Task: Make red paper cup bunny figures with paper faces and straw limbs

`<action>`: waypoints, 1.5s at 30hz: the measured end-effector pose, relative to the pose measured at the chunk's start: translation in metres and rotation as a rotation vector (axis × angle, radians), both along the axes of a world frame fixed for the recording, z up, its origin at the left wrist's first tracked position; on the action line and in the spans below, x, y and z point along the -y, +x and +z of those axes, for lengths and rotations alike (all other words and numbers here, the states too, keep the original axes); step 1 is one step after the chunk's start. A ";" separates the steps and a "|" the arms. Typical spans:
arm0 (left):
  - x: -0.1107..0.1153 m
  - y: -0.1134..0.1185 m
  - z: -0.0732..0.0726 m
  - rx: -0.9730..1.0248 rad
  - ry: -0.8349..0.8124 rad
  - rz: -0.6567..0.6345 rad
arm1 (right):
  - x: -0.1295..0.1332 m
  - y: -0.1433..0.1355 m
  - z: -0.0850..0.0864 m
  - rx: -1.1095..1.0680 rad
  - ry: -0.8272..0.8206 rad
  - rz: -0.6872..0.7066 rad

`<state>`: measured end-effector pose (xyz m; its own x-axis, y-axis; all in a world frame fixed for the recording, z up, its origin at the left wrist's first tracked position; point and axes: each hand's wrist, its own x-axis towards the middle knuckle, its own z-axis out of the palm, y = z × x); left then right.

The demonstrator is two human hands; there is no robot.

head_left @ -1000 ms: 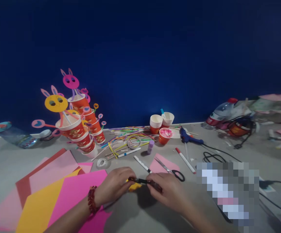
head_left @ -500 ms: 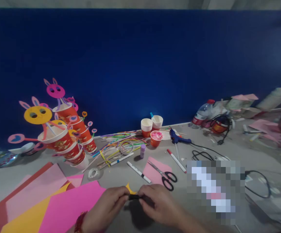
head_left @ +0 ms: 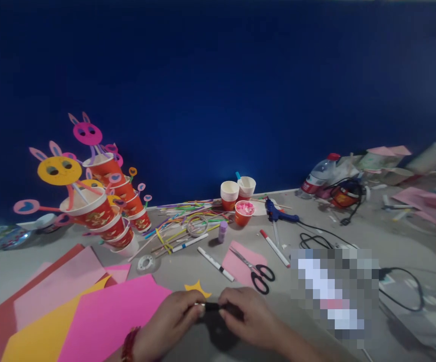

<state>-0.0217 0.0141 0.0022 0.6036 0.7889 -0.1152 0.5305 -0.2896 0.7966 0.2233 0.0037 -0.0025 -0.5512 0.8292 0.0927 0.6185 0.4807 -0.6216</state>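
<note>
A slim black pen (head_left: 212, 306) spans the gap between my two hands. The fingers of my left hand (head_left: 175, 314) pinch its left end, where a small pale bit shows. My right hand (head_left: 250, 319) is closed round the other end, and much of the pen is hidden in it. Just beyond my fingertips a yellow paper cutout (head_left: 197, 288) with pointed tips lies on the grey table. Black-handled scissors (head_left: 253, 269) rest on a pink paper piece (head_left: 236, 269) past my right hand. A white marker (head_left: 215, 263) lies beside that paper.
Coloured paper sheets (head_left: 112, 317) lie at left, before stacked red cups (head_left: 97, 213) with bunny faces. Craft sticks (head_left: 188, 216), a purple glue stick (head_left: 222, 232) and a cup of pink bits (head_left: 244, 213) stand behind. A blue glue gun (head_left: 278, 213) trails its cord rightward.
My hands have drawn slightly apart, showing more of the pen and a pale bit at its left end. More of the yellow cutout shows. The view has shifted a little.
</note>
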 end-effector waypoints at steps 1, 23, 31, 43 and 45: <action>-0.004 -0.003 0.000 0.019 0.000 0.020 | -0.007 0.007 0.003 0.019 0.029 0.017; -0.014 0.009 -0.025 -0.283 0.306 0.155 | -0.044 0.010 -0.021 0.354 0.141 -0.139; -0.067 0.020 -0.010 -0.254 0.577 0.191 | -0.044 -0.004 -0.026 0.280 0.099 -0.101; -0.083 0.036 -0.016 -0.344 0.608 0.102 | -0.034 -0.002 -0.037 0.293 0.152 -0.070; -0.074 0.019 -0.019 -0.310 0.614 0.092 | -0.035 -0.001 -0.040 0.279 0.176 -0.067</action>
<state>-0.0024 0.0878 -0.0165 0.5429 0.8126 0.2119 0.7509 -0.5827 0.3107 0.2221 0.0388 -0.0427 -0.5203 0.8491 0.0908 0.7872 0.5181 -0.3346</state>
